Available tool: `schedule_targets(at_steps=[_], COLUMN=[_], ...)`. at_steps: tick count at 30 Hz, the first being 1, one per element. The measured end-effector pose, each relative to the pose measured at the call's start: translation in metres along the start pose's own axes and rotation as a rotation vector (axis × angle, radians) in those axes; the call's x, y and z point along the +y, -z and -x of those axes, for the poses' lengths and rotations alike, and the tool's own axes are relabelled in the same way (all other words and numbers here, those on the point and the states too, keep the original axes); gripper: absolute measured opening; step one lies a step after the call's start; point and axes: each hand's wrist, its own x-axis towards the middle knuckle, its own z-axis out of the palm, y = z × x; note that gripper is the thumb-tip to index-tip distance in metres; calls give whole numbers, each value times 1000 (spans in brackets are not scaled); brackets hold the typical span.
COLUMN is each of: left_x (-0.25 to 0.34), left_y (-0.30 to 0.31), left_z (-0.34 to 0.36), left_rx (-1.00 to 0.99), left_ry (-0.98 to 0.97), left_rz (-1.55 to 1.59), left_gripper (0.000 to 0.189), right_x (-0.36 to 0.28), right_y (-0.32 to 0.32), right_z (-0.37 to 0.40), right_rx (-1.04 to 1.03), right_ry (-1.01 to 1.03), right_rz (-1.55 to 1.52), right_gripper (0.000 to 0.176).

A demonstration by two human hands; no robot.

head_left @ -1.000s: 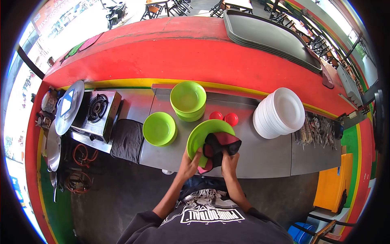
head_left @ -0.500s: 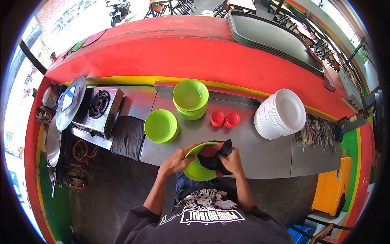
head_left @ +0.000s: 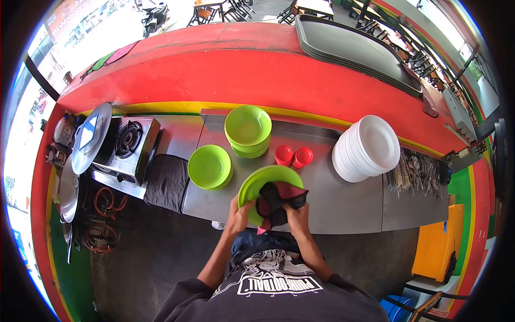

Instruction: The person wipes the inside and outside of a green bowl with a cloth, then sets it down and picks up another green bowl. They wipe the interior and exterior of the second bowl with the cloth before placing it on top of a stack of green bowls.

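A green bowl [head_left: 251, 189] is tilted in front of my body, over the counter's front edge. My left hand [head_left: 239, 217] is closed on its left rim. My right hand [head_left: 298, 217] grips a black and dark-red cloth [head_left: 272, 199] and presses it against the inside of the bowl. The cloth covers part of the bowl's inner face. Just beyond stand a shorter stack of green bowls [head_left: 209, 167] and a taller stack of green bowls [head_left: 248, 126]. Two red cups, a left cup [head_left: 284, 155] and a right cup [head_left: 303, 156], stand to their right.
White plates [head_left: 378, 145] are stacked at the right of the steel counter [head_left: 343, 206], beside a pile of cutlery [head_left: 413, 174]. A gas stove [head_left: 129, 145] and a folded black cloth [head_left: 166, 182] lie left. Grey trays [head_left: 357, 51] rest on the red wall [head_left: 214, 70].
The green bowl has turned so its inside faces up toward me. My left hand has moved down its left rim, and my right hand has shifted left with the cloth into the bowl.
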Motion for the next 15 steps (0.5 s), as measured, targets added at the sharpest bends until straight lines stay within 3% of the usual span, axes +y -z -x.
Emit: schedule_targets(at_steps=[3, 4, 7, 13, 15], left_x=[63, 65, 83, 64, 55], left_y=[12, 22, 22, 12, 9], left_z=[-1, -7, -9, -8, -3], left_rx=[-266, -427, -604, -490, -388], left_ry=[-11, 33, 76, -175, -110], left_rz=[-122, -186, -405, -425, -179], left_gripper=[52, 71, 71, 61, 60], right_x=[-16, -16, -21, -30, -29], right_y=[10, 13, 20, 21, 20], right_z=[1, -1, -8, -11, -9], right_rx=[-135, -195, -322, -255, -169], right_ry=[19, 77, 222, 313, 312], right_rz=[213, 260, 391, 393, 330], right_gripper=[26, 27, 29, 25, 22])
